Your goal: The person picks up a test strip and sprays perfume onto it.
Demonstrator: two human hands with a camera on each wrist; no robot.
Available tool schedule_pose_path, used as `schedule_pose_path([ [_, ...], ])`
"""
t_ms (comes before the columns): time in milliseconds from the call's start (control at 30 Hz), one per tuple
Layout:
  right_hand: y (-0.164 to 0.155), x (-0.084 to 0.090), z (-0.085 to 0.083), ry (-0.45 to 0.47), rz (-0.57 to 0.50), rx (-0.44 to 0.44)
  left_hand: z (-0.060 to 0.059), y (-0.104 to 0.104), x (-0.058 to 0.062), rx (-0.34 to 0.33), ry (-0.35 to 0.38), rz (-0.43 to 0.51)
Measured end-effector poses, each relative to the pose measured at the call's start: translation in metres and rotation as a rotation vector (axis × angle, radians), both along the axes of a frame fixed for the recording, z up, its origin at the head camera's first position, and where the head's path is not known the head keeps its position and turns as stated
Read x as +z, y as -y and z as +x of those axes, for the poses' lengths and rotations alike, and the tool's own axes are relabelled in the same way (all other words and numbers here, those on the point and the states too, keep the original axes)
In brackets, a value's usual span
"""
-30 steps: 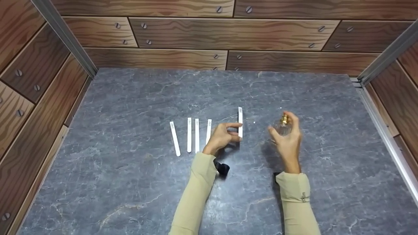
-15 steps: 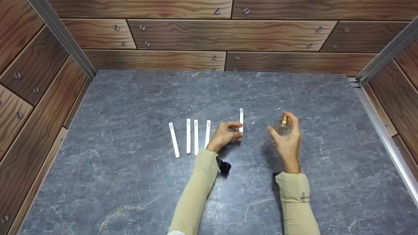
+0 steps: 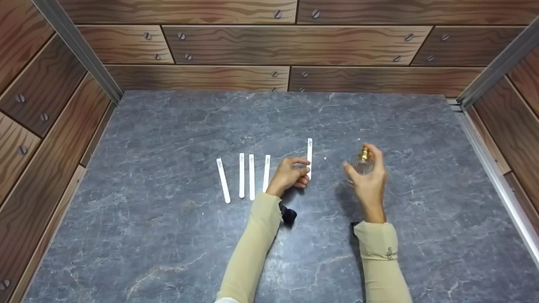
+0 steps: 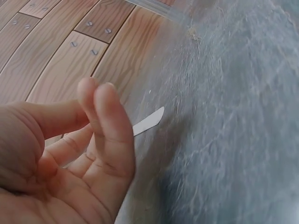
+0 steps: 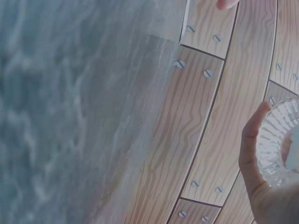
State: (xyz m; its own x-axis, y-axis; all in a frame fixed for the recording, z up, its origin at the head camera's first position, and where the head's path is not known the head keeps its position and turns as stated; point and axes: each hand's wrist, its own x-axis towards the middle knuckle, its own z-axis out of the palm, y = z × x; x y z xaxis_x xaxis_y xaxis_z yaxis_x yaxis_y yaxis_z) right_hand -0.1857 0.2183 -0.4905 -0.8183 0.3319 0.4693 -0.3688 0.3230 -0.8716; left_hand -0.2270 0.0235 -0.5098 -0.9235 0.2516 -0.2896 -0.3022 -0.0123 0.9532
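Observation:
In the head view, my left hand point(image 3: 288, 174) pinches a white perfume test strip point(image 3: 310, 149) that points away from me. Only one end of the strip point(image 4: 149, 121) shows past the fingers in the left wrist view. To the right, my right hand point(image 3: 370, 183) grips a clear glass perfume bottle point(image 3: 364, 168), its index finger at the gold spray top point(image 3: 364, 153). The ribbed glass base of the bottle point(image 5: 275, 140) shows in the right wrist view. Bottle and strip are apart, the spray top roughly level with the strip's upper part.
Several white test strips lie left of my left hand: a tilted strip point(image 3: 224, 181), two near-parallel strips point(image 3: 241, 174), and a strip point(image 3: 267, 170) partly behind the wrist. They rest on a grey marbled table point(image 3: 168, 235). Wood-patterned walls point(image 3: 236, 44) enclose the back and sides.
My left hand has shifted its hold on the strip, with the lower fingers now curled in more. The right hand and the bottle stay nearly in place.

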Motion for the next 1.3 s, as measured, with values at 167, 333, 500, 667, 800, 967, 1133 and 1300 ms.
schedule_pose_path([
  [167,-0.001,0.000,0.000,0.002,-0.002,-0.006,0.004,0.007,0.001,-0.027,-0.044,-0.082],
  [333,-0.001,0.003,0.000,-0.008,-0.011,0.011,0.009,0.017,0.005,-0.048,-0.091,-0.129],
  [500,0.000,0.005,-0.001,-0.015,0.000,0.004,0.013,0.027,0.008,-0.042,-0.150,-0.135],
  [667,0.000,0.004,-0.001,-0.011,-0.006,-0.004,0.019,0.035,0.010,-0.025,-0.173,-0.162],
  [800,-0.001,0.002,-0.001,-0.006,0.001,-0.012,0.024,0.041,0.009,-0.016,-0.150,-0.158],
  [967,-0.001,0.002,0.000,0.003,0.008,-0.016,0.028,0.046,0.012,-0.004,-0.151,-0.158],
  [1133,-0.001,0.001,0.000,0.019,0.033,-0.010,0.032,0.051,0.016,0.013,-0.167,-0.148],
  [1300,-0.001,0.001,0.000,0.021,0.035,-0.005,0.036,0.058,0.017,0.039,-0.168,-0.147],
])
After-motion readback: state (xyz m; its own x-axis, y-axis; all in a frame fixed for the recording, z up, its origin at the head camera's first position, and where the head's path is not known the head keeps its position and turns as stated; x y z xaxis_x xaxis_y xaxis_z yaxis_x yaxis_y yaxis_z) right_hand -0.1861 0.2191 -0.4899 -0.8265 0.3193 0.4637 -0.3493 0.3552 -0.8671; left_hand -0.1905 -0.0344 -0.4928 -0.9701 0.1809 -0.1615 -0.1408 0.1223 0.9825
